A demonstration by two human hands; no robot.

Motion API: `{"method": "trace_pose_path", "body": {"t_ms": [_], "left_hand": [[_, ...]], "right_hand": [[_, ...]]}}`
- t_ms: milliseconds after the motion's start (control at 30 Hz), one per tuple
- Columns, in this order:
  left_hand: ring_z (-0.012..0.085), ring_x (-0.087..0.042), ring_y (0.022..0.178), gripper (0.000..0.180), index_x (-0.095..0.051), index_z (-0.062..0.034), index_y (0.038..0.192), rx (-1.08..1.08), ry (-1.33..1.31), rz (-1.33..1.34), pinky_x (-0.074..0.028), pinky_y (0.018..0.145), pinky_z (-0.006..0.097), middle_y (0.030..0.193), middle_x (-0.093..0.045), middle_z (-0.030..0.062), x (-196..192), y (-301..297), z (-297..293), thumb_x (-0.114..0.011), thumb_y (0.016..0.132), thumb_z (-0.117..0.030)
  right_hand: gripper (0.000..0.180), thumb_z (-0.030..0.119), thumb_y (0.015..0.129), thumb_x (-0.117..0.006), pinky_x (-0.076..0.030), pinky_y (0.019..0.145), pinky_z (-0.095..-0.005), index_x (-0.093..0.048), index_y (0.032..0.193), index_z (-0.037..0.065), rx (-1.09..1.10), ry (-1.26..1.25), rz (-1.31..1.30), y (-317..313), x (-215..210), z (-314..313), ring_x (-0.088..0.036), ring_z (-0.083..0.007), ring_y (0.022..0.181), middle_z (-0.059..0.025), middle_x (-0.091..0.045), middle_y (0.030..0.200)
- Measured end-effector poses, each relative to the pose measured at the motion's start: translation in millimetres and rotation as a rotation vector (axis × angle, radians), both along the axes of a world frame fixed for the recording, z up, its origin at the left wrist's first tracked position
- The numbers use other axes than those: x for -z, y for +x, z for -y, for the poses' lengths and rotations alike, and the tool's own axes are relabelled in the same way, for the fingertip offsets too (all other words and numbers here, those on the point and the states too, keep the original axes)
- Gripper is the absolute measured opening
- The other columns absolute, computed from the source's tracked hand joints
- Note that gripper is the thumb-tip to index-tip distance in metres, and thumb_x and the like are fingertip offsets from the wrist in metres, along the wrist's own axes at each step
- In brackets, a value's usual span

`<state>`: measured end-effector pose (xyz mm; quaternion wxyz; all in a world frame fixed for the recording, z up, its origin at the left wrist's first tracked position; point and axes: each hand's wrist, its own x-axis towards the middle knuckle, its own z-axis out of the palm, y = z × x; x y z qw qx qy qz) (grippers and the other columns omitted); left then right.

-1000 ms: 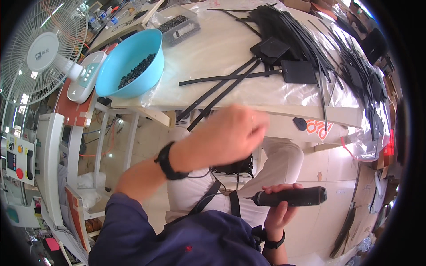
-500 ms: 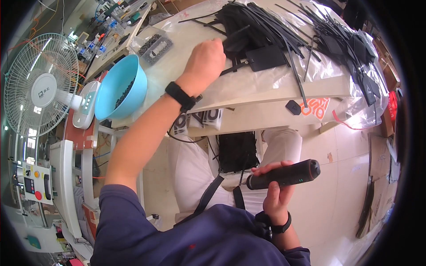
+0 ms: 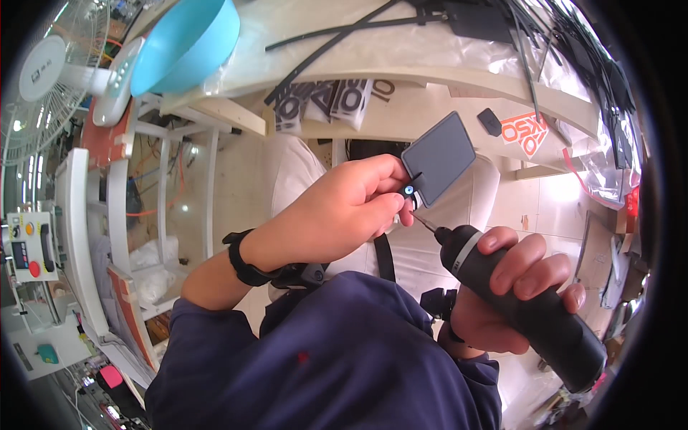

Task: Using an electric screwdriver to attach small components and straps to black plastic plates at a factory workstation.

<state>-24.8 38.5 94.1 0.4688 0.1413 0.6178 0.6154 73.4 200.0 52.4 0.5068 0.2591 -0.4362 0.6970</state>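
My left hand (image 3: 347,204) pinches the lower corner of a flat dark rectangular tag (image 3: 443,159) above my lap. A small round fastener (image 3: 408,190) shows a bluish glint beside my fingertips. My right hand (image 3: 522,264) wraps round a thick black electric screwdriver (image 3: 555,333) with a pale ring near its nose. The thin bit (image 3: 426,221) points up and left, its tip close to the left fingertips and the fastener; whether it touches anything cannot be made out.
The white-topped table (image 3: 322,64) lies ahead with loose black straps (image 3: 337,39) and more dark tags (image 3: 476,20). A blue bowl (image 3: 190,46) stands at its left, beside a fan (image 3: 54,68). Printed bags (image 3: 351,104) sit below the table edge.
My left hand has come back from the pile toward my lap, now holding a tag. My right hand has turned the screwdriver, bringing its bit near the tag. The view has tilted lower.
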Motion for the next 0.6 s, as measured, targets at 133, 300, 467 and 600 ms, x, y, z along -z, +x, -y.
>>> {"method": "trace_pose_path", "body": {"t_ms": [133,300,467,600], "left_hand": [[0.0051,-0.051,0.070,0.028,-0.054,0.0046,0.123,0.003,-0.011,-0.098,-0.044,0.066,0.021,0.097,-0.067,0.0063,17.4,12.4,10.2,-0.047,0.098,-0.006],[0.0054,-0.053,0.069,0.029,-0.055,0.0061,0.121,-0.002,-0.057,-0.086,-0.045,0.065,0.020,0.095,-0.069,0.0057,14.9,17.6,16.1,-0.049,0.097,-0.008],[0.0066,-0.056,0.065,0.027,-0.057,0.0064,0.116,-0.008,-0.071,-0.110,-0.046,0.061,0.021,0.092,-0.071,0.0064,15.5,19.8,17.8,-0.050,0.096,-0.010],[0.0063,-0.057,0.065,0.025,-0.057,0.0067,0.114,-0.011,-0.062,-0.120,-0.046,0.060,0.022,0.092,-0.071,0.0066,20.0,19.6,15.6,-0.051,0.095,-0.009]], "right_hand": [[0.066,0.030,0.095,-0.068,-0.056,0.070,-0.0497,-0.029,0.146,0.016,-0.007,0.041,0.074,8.3,0.7,9.1,-0.059,-0.0247,0.082,-0.0091,-0.050,0.105],[0.064,0.029,0.093,-0.070,-0.057,0.069,-0.0484,-0.032,0.144,0.020,0.016,0.179,0.131,9.2,1.9,11.2,-0.059,-0.0237,0.081,-0.0076,-0.050,0.105],[0.062,0.044,0.088,-0.074,-0.050,0.076,-0.0439,-0.041,0.136,0.024,0.074,0.207,0.221,15.2,2.7,16.8,-0.053,-0.0167,0.080,0.0003,-0.047,0.098],[0.062,0.042,0.087,-0.075,-0.049,0.074,-0.0437,-0.041,0.136,0.025,0.069,0.253,0.248,17.8,-1.3,16.8,-0.054,-0.0172,0.080,-0.0001,-0.047,0.096]]}}
